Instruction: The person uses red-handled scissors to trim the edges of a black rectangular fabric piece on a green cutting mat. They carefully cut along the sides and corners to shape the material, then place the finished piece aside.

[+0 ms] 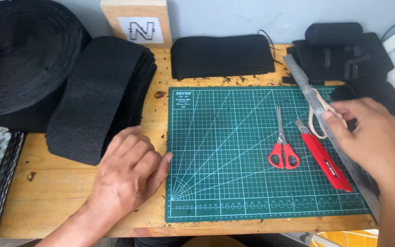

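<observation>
Left hand (131,171) rests curled by cutting mat (234,151); right hand (371,137) apparently pinches steel ruler (316,103).

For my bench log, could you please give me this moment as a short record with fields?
Left hand: rests on the wooden table at the left edge of the green cutting mat, beside a stack of black foam strips.
Right hand: fingers on the steel ruler, by a beige-handled tool.
On the mat: red-handled scissors, red utility knife.
Back of table: wooden block, black webbing roll, folded black material.
</observation>
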